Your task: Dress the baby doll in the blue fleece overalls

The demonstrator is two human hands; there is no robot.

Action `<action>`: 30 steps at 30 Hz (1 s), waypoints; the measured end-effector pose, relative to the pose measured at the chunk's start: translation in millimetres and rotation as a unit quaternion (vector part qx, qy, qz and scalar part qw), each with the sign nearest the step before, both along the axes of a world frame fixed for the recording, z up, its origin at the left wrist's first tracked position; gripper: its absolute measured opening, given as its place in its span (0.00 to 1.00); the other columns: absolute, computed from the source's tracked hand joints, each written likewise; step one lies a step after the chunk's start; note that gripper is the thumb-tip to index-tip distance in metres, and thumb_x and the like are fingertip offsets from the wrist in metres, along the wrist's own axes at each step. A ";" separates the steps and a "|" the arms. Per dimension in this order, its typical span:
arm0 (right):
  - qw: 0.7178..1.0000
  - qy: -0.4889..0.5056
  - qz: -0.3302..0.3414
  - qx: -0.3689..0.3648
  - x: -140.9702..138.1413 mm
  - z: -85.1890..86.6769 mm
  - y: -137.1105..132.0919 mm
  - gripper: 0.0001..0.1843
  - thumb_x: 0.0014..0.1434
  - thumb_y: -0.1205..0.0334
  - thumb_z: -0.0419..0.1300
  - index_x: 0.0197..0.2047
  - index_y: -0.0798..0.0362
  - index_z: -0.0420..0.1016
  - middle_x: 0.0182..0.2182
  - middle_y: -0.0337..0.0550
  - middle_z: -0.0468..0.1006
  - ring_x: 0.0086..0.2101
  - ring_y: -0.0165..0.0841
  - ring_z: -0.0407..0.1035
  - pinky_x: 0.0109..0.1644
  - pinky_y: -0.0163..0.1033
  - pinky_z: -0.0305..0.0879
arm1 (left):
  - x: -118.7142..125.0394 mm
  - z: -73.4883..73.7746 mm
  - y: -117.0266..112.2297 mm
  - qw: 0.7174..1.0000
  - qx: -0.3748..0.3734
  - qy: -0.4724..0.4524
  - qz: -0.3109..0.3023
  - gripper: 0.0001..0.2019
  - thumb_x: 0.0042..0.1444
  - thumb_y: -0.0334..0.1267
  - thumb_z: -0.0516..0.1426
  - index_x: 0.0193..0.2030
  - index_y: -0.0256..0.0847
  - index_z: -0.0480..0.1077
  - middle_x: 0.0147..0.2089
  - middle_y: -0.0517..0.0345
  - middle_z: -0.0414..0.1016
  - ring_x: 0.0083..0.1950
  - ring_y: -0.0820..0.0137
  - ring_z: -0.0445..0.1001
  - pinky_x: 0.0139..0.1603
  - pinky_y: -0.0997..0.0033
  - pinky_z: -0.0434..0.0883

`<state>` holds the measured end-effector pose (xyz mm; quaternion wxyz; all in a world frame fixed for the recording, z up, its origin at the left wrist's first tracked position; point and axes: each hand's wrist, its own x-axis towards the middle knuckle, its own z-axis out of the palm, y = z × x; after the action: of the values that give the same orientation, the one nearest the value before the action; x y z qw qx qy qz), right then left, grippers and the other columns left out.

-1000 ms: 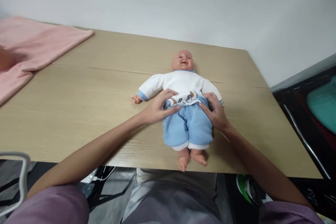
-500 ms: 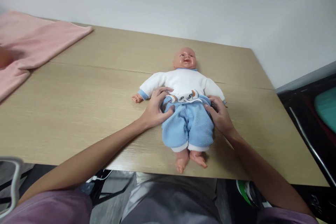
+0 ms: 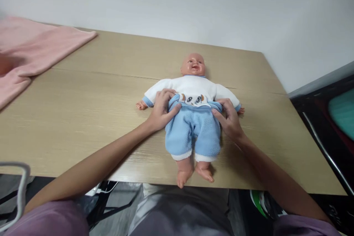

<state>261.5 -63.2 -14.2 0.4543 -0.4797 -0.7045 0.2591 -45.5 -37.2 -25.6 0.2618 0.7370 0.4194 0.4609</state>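
A baby doll [image 3: 193, 64] lies face up on the table, feet towards me and arms spread. It wears a white top [image 3: 193, 84] with a printed animal face and light blue trousers [image 3: 193, 132] with white cuffs. The top's blue-edged hem bunches up at the waist. My left hand [image 3: 163, 108] grips the bunched hem at the doll's waist on the left, thumb in front. On the opposite side of the waist, my right hand [image 3: 229, 118] grips the hem likewise, thumb over the cloth. Fingertips of both are partly hidden by the fabric.
The wooden table [image 3: 96, 118] meets a white wall at the back. A pink cloth [image 3: 55, 44] lies at the far left with a skin-toned object on it. A black item with a teal patch [image 3: 343, 110] stands at the right edge. A white cable [image 3: 22, 188] hangs lower left.
The bunched hem has shifted up slightly between my hands. The doll's legs have moved a little to the left and apart. Both hands keep their hold.
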 end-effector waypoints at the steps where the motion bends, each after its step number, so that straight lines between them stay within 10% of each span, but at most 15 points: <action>1: 0.999 -0.027 0.017 0.023 -3.1 6.9 4.0 0.11 0.71 0.48 0.70 0.46 0.44 0.78 0.45 0.45 0.80 0.50 0.47 0.73 0.63 0.54 0.71 | 2.0 3.4 2.7 1.000 -0.007 -0.007 -0.017 0.20 0.75 0.61 0.62 0.50 0.45 0.75 0.59 0.45 0.80 0.65 0.50 0.74 0.73 0.45 0.66; 8: 0.995 0.061 0.041 -0.071 -11.1 3.4 50.0 0.20 0.71 0.38 0.71 0.49 0.45 0.77 0.43 0.41 0.81 0.45 0.42 0.74 0.53 0.46 0.71 | 7.0 11.2 15.0 0.968 -0.182 -0.165 -0.044 0.24 0.66 0.63 0.70 0.45 0.45 0.72 0.40 0.60 0.72 0.42 0.65 0.69 0.46 0.65 0.67; 15: 0.970 0.146 -0.017 -0.192 15.1 -34.7 20.5 0.23 0.67 0.34 0.75 0.44 0.44 0.81 0.38 0.37 0.79 0.42 0.40 0.71 0.51 0.44 0.71 | -7.4 -8.5 1.5 0.981 -0.170 -0.093 -0.017 0.17 0.67 0.54 0.66 0.47 0.44 0.72 0.44 0.58 0.73 0.47 0.63 0.70 0.51 0.63 0.69; 22: 0.898 0.314 0.023 -0.307 9.4 -25.1 16.4 0.26 0.56 0.38 0.83 0.48 0.42 0.84 0.44 0.39 0.86 0.50 0.45 0.78 0.61 0.48 0.76 | 4.6 -19.6 9.6 0.950 -0.232 -0.210 0.015 0.27 0.68 0.65 0.68 0.51 0.47 0.65 0.40 0.63 0.69 0.36 0.69 0.64 0.37 0.69 0.64; 30: 0.934 0.215 0.014 -0.285 23.0 -32.8 18.9 0.14 0.58 0.47 0.77 0.39 0.44 0.81 0.37 0.35 0.80 0.44 0.41 0.74 0.57 0.45 0.74 | -5.9 -4.5 5.7 0.978 -0.194 -0.079 -0.010 0.18 0.70 0.57 0.62 0.45 0.45 0.66 0.42 0.60 0.68 0.45 0.63 0.67 0.52 0.61 0.69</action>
<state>284.5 -44.4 -47.0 0.4360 -0.5115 -0.4933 0.5523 -51.4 -31.4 -30.2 0.4365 0.6376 0.4715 0.4250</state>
